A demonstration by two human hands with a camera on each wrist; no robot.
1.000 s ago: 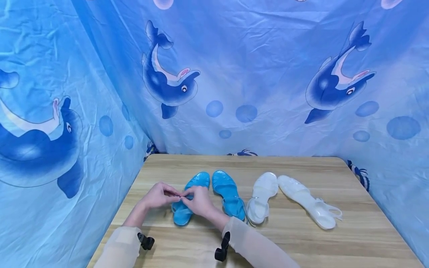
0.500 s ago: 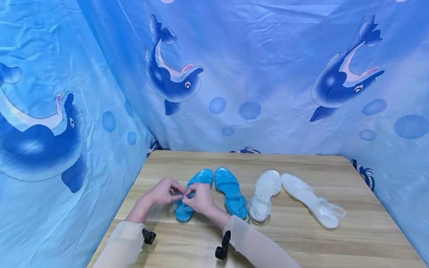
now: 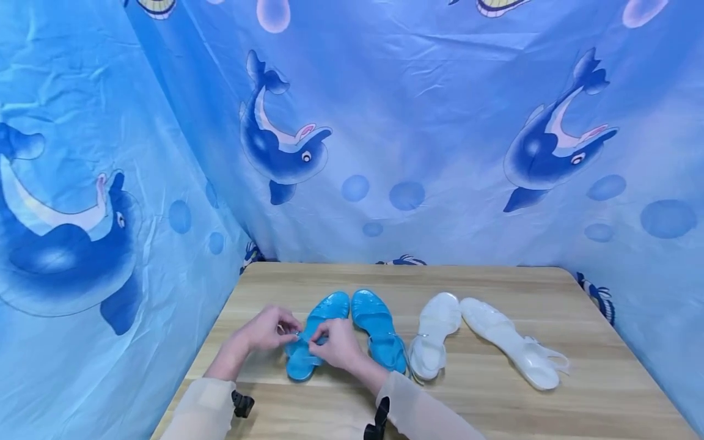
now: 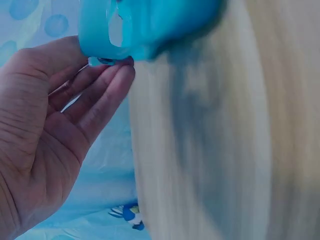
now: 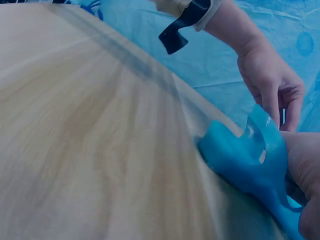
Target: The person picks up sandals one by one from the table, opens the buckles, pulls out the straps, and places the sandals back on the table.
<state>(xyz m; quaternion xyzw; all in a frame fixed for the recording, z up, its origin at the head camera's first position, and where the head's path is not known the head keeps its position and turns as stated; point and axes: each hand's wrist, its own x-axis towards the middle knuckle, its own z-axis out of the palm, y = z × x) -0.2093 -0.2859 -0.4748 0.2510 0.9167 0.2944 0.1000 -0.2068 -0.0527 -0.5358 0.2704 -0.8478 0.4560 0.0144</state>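
Observation:
Two blue jelly sandals lie side by side on the table. The left blue sandal (image 3: pixel 332 305) sits under both hands, its toe pointing away. My left hand (image 3: pixel 267 329) pinches the ankle strap (image 4: pixel 95 30) at its small buckle (image 4: pixel 106 61), thumb on one side and fingers on the other. My right hand (image 3: pixel 338 344) has thumb and index finger together over the same sandal, apparently on the strap's loose end; the fingertips are mostly hidden in the right wrist view. A small gap separates the two hands. The right blue sandal (image 3: pixel 371 305) lies beside the right hand, untouched.
Two white jelly sandals lie to the right: one white sandal (image 3: pixel 440 315) near the blue pair, the other white sandal (image 3: pixel 489 324) slanted with its heel strap sticking out. The wooden table (image 3: pixel 594 366) ends at a blue dolphin-print curtain (image 3: pixel 352 140) behind and on the sides.
The hands' fingertips, together a second ago, have come slightly apart, the right hand shifting right. The head view has tilted up a little. The sandals stay in place.

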